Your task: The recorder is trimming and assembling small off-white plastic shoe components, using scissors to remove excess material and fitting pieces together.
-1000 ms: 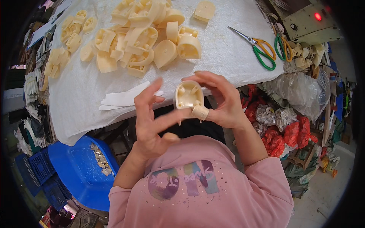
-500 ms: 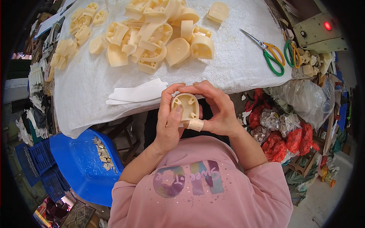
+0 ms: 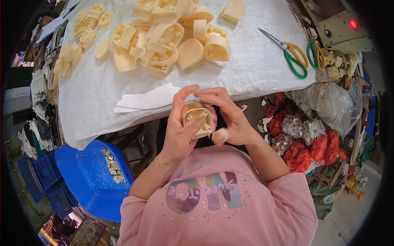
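Observation:
A cream, D-shaped hollow plastic shoe heel (image 3: 204, 128) is held in front of my chest at the table's near edge, its open side with inner posts facing up. My left hand (image 3: 179, 123) grips it, thumb laid over the hollow side. Curved around its right and far sides is my right hand (image 3: 234, 117), the fingertips close to the left ones. The right thumb, wrapped in beige tape, sits at the heel's lower right corner, blurred. A thin pale edge shows around the heel. White strips (image 3: 145, 99) lie on the table just beyond my left hand.
More cream heels (image 3: 164, 39) are heaped on the white-covered table (image 3: 250, 69). Scissors (image 3: 287, 52) with green and orange handles lie at the right, near a box (image 3: 344, 35) with a red light. A blue basin (image 3: 88, 180) with metallic scraps stands left; red bags (image 3: 308, 153) lie right.
The heel has tilted in my hands. My left thumb has moved further over its hollow side, and my right thumb has shifted slightly right and down.

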